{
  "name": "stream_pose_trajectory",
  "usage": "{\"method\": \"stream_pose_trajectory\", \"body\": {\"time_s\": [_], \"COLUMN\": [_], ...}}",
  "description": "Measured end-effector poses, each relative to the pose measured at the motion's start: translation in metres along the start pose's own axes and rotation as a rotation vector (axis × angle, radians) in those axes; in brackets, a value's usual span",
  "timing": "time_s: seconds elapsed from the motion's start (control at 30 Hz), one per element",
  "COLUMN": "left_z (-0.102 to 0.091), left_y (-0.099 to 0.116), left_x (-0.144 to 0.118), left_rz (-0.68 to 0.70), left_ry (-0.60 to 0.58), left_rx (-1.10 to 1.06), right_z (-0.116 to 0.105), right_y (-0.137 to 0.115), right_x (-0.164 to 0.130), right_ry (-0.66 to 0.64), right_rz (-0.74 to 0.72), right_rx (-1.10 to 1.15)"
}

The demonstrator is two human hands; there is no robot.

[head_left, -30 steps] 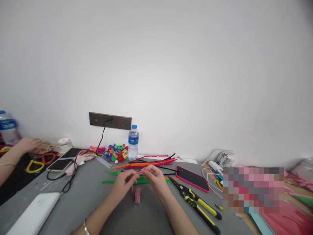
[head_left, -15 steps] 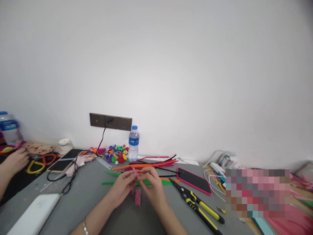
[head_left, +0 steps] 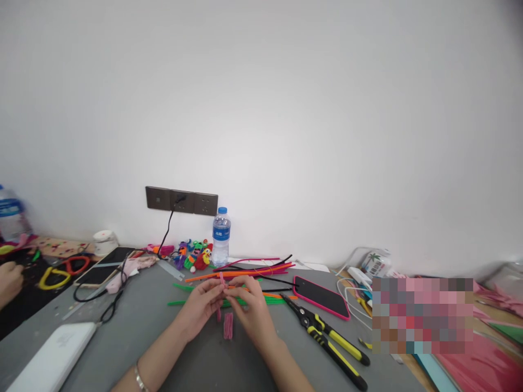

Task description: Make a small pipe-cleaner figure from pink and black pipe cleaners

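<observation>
A pink pipe cleaner [head_left: 222, 279] is pinched between the fingertips of my left hand [head_left: 203, 306] and my right hand [head_left: 248, 305], its tip poking up above them. More pink shows below my left fingers. On the grey table just under the hands lies a folded pink pipe cleaner bundle [head_left: 228, 326]. Behind the hands, green pipe cleaners [head_left: 180, 302] lie crosswise, and orange, red and black pipe cleaners [head_left: 261, 270] are piled farther back.
Yellow-black pliers [head_left: 322, 337] and a pink-cased phone [head_left: 322, 296] lie to the right. A water bottle [head_left: 221, 239] stands by the wall beside small colourful figures [head_left: 194, 255]. At left are a white power bank [head_left: 55, 356], cables, scissors [head_left: 61, 275] and another person's hand [head_left: 10, 283].
The view has shifted slightly, moving everything a little left and up. My hands keep their pinch on the pink pipe cleaner, fingertips closer together. The other person's hand has drawn back left.
</observation>
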State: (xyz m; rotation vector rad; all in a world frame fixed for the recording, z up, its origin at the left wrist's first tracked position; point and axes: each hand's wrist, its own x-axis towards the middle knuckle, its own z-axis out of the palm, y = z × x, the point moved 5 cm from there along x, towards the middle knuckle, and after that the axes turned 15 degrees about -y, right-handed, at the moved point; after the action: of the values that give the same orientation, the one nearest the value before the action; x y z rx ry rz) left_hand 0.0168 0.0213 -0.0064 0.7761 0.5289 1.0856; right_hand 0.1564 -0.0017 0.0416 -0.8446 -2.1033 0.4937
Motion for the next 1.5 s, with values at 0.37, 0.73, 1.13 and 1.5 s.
{"method": "stream_pose_trajectory", "body": {"time_s": [0.37, 0.73, 1.13, 1.5], "left_z": [0.011, 0.02, 0.023, 0.012], "left_y": [0.004, 0.003, -0.004, 0.0], "left_x": [-0.003, -0.009, -0.01, 0.001], "left_rz": [-0.083, -0.161, -0.248, -0.085], "left_ry": [-0.117, -0.247, -0.303, -0.222], "left_rx": [0.144, 0.254, 0.27, 0.607], "right_z": [-0.006, -0.005, 0.002, 0.002], "right_y": [0.01, 0.019, 0.025, 0.041], "right_x": [0.009, 0.004, -0.002, 0.002], "right_ry": [-0.041, -0.283, -0.47, -0.269], "right_rz": [0.111, 0.199, 0.317, 0.329], "right_rx": [0.48, 0.791, 0.877, 0.804]}}
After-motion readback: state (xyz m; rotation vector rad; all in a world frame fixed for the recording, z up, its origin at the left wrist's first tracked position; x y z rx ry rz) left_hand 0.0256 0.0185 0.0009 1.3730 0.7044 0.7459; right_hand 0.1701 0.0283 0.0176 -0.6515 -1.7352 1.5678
